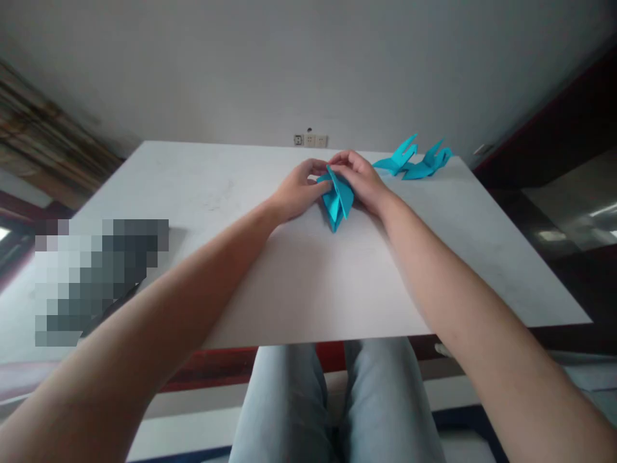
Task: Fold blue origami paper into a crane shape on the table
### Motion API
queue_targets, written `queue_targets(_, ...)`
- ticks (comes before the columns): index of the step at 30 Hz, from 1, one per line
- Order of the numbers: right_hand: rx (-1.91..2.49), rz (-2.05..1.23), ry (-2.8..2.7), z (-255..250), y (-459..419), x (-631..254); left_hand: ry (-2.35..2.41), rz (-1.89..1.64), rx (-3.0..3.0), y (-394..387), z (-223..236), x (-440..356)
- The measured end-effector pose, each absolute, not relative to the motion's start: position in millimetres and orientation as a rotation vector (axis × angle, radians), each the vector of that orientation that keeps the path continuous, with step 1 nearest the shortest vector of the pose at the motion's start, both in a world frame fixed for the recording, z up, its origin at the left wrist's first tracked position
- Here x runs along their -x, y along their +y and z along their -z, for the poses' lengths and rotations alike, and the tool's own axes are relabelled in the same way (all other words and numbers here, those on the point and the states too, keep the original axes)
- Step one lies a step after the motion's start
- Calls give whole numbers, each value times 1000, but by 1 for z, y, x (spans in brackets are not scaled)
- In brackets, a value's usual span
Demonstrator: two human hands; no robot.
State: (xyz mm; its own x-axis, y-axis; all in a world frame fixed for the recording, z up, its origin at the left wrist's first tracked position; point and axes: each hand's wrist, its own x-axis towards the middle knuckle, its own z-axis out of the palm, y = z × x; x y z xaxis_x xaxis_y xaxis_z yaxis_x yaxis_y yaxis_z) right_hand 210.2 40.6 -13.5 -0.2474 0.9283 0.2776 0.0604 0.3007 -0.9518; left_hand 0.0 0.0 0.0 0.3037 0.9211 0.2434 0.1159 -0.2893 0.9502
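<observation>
A folded piece of bright blue origami paper [338, 199] is held between both hands over the middle of the white table, one point facing toward me. My left hand [303, 185] grips its left side, with the thumb laid on the paper. On the other side, my right hand [359, 175] curls round the far right part, its fingertips meeting the left ones behind the fold. Part of the paper and some fingertips are hidden. To the right of my right hand stand two folded blue origami figures [398, 157] [429, 162], close together with upright points.
The white table [250, 283] reaches to a grey wall with sockets [311, 140] at its far side. At the left, a dark pixelated object [103, 276] lies beside my left forearm. A brown curtain [43, 122] hangs far left. My legs are under the near table edge.
</observation>
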Motion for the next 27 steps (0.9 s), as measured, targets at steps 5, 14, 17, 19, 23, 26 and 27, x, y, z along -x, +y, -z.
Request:
queue_targets(5, 917, -1079, -1556, 18, 44, -214, 799, -1162, -1569, 6, 7, 0)
queue_targets(14, 949, -1030, -1543, 17, 44, -216, 747, -1111, -1556, 1, 3, 3)
queue_targets(17, 950, -1030, -1528, 17, 45, -215, 795, -1117, -1564, 0, 1, 2)
queue_targets(19, 953, -1053, -1511, 16, 43, -214, 819, -1127, -1583, -1, 0, 1)
queue_targets(23, 976, -1139, -1476, 7, 34, -210, 849, -1150, -1621, -2, 0, -1)
queue_targets(26, 986, -1134, -1462, -4, 25, -207, 890, -1167, -1646, 1, 3, -1)
queue_targets(27, 995, -1134, -1466, -7, 23, -206, 905, -1184, -1658, 3, 4, 0)
